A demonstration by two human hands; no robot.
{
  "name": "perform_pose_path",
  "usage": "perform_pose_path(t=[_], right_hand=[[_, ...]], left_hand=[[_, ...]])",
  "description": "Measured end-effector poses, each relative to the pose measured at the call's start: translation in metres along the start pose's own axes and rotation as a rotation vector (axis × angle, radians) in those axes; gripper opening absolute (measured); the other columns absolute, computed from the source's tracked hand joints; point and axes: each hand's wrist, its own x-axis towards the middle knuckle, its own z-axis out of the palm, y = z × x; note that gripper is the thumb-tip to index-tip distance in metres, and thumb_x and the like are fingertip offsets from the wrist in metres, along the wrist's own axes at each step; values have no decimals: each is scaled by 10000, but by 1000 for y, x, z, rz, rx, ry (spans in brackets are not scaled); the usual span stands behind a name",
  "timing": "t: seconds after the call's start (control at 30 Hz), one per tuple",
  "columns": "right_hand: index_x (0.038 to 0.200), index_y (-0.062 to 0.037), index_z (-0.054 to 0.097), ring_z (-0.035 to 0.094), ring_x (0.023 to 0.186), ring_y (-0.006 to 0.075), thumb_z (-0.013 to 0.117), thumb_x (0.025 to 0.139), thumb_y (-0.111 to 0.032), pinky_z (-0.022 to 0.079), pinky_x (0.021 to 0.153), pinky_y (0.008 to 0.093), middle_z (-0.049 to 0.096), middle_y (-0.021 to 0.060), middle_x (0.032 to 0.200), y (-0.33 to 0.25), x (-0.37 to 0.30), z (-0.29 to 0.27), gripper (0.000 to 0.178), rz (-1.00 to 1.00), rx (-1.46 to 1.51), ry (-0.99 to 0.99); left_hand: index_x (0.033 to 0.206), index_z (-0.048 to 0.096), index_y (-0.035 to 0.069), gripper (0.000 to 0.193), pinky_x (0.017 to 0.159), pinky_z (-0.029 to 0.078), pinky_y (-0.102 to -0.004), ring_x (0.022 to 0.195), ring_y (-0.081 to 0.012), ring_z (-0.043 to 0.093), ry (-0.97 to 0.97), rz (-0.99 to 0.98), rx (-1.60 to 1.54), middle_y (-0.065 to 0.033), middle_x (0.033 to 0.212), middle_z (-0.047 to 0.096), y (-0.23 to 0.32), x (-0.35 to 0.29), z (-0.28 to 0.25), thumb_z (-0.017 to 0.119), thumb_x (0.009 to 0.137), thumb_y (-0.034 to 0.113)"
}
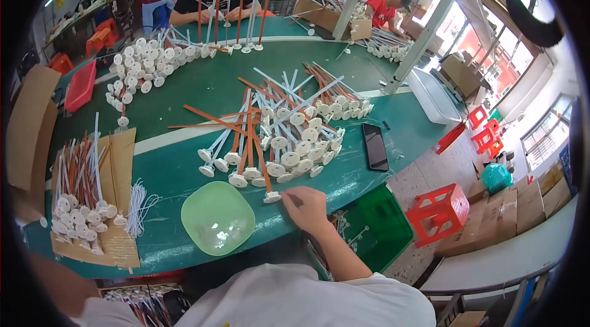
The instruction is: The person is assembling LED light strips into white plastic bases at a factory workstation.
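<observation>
My right hand (305, 207) is at the table's near edge, its fingers curled and pinching the rim of a white round base. That base (272, 197) carries a brown rod (258, 155) that slants back into the pile. Just beyond lies a heap of white-based rods (298, 145), some brown and some pale, stacked loosely. Left of my hand sits a light green bowl (200, 213) with small shiny clear pieces in it. Of my left side only a blurred arm (58, 284) shows at the lower left; its hand is out of the picture.
More rods (80, 204) lie on cardboard at the left, beside white cords (141, 207). A black phone (375, 147) rests right of the heap. Below it stands a green crate (381, 228), near a red stool (439, 213). Across the table a person (215, 1) handles upright rods.
</observation>
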Motion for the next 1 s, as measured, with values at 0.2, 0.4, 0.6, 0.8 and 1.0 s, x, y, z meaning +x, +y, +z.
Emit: perform_pose_path(t=[0.2,0.4,0.6,0.8,1.0], right_hand=[[850,-4,711,674,617,221,745,808,-82,529,561,289,694,124,763,2,-2,1,95,22,-17,39],[846,-11,714,677,627,231,743,804,-78,536,570,298,696,122,771,-1,-7,-2,84,4,8,20],[833,-21,715,673,619,235,745,790,-70,531,569,308,692,117,760,3,-4,-2,72,-23,35,26],[821,-28,722,663,594,228,744,776,-64,519,551,304,686,113,742,3,-3,-2,62,-19,40,24],[813,-34,720,660,594,233,753,763,-72,516,549,309,680,117,730,1,-2,-4,71,-63,21,40]], left_hand=[[1287,571,5,518,971,457,-354,1113,-245,614,38,43,-19,-133,1194,663,4,10,-16,512,992,426],[1281,572,10,511,978,449,-358,1121,-243,607,120,115,-54,-130,1199,657,22,35,-19,515,987,424],[1275,572,15,503,986,440,-362,1129,-241,599,201,187,-78,-127,1203,652,41,59,-27,519,983,422],[1269,573,21,496,993,432,-366,1137,-239,592,302,244,-106,-124,1208,646,59,77,-31,523,979,420],[1263,573,26,489,1000,424,-370,1145,-237,584,367,273,-120,-121,1212,641,68,74,-38,526,974,418]])
